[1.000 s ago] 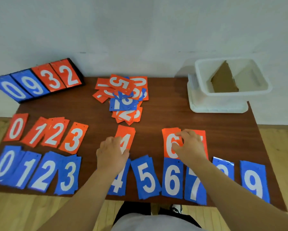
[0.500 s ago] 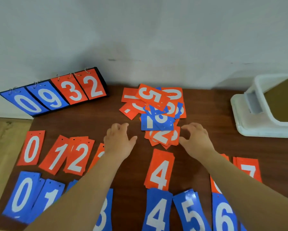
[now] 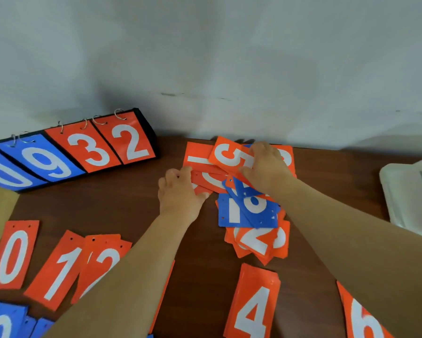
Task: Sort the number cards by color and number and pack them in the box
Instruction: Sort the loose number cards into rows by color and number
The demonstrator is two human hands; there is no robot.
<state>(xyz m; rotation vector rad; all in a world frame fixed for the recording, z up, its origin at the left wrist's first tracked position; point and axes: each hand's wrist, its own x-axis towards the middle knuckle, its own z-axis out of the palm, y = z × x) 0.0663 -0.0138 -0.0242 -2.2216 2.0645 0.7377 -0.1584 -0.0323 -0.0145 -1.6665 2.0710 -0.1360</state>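
An unsorted pile of orange and blue number cards (image 3: 254,211) lies at the back middle of the brown table (image 3: 107,208). My right hand (image 3: 266,167) lies on top of the pile and holds the orange 5 card (image 3: 229,156), thumb at its near edge. At the pile's left edge my left hand (image 3: 180,189) pinches orange cards (image 3: 205,179). Sorted orange stacks lie nearer me: 0 (image 3: 12,254), 1 (image 3: 58,269), 2 (image 3: 102,259), 4 (image 3: 254,306) and 6 (image 3: 361,318). A blue 0 stack (image 3: 0,323) shows at the bottom left. The white box (image 3: 405,198) is cut off at the right edge.
A flip scoreboard (image 3: 83,150) reading 0 9 3 2 leans against the wall at the back left. The wall runs directly behind the pile. My forearms hide part of the sorted rows.
Both hands have moved forward from the sorted rows to the unsorted pile and now hold cards in it. My view has moved closer and to the left.
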